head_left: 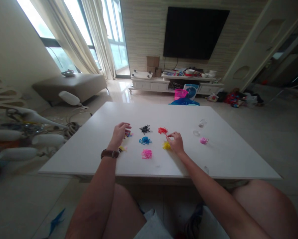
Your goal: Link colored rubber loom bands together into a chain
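On the white table (89,149) lie small heaps of thin pieces: black (145,129), blue (145,140), pink (147,154), red (162,130) and yellow (166,145). My left hand (120,134) hovers over a small mixed-colour heap (129,134), partly hiding it; its fingers are curled, and what they hold, if anything, is too small to name. Pinched between the fingertips of my right hand (175,141) is a small red piece (167,135), just below the red heap and above the yellow one. Another small yellow and dark heap (122,149) sits beside my left wrist.
Towards the table's right are a clear container (202,123), a clear round piece (196,133), a pink object (204,141) and a clear item (206,170) near the front edge. Lamp-like white parts (37,142) stand left of the table.
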Tool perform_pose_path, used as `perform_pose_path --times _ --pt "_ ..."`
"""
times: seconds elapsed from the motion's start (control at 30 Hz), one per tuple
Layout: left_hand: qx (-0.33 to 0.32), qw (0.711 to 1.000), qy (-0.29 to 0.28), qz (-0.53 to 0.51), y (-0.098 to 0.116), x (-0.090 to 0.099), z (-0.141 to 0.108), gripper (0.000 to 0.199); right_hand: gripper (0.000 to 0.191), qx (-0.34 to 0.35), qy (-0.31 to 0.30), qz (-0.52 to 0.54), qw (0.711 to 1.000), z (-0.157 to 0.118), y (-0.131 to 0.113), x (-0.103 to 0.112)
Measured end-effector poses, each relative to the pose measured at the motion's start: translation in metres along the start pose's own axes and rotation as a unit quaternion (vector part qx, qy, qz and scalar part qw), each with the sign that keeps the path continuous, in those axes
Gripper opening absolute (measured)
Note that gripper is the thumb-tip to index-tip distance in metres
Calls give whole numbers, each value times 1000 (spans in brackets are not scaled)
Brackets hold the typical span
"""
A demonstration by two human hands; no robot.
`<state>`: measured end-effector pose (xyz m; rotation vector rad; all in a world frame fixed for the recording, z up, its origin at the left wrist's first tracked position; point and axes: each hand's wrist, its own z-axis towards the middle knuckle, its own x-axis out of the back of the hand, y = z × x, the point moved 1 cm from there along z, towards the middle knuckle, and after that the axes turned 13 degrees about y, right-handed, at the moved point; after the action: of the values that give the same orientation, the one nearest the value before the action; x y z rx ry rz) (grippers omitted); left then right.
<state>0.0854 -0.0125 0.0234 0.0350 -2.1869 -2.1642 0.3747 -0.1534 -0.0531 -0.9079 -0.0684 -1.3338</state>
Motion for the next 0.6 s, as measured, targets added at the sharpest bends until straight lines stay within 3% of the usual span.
perform_pose_path --times 0.17,0.33,0.5,0.6 --pt "-16 993 69 93 -5 38 23 25 12 -1 -15 -28 999 42 7 -34" --pt "-6 978 104 183 -22 60 41 24 12 -13 -25 -56 998 56 7 -51" --pt "-25 960 85 265 -43 75 55 21 18 -21 -3 -65 998 45 -11 -33" --pt "-18 962 66 266 -54 77 56 19 20 45 17 -10 999 18 -30 -7"
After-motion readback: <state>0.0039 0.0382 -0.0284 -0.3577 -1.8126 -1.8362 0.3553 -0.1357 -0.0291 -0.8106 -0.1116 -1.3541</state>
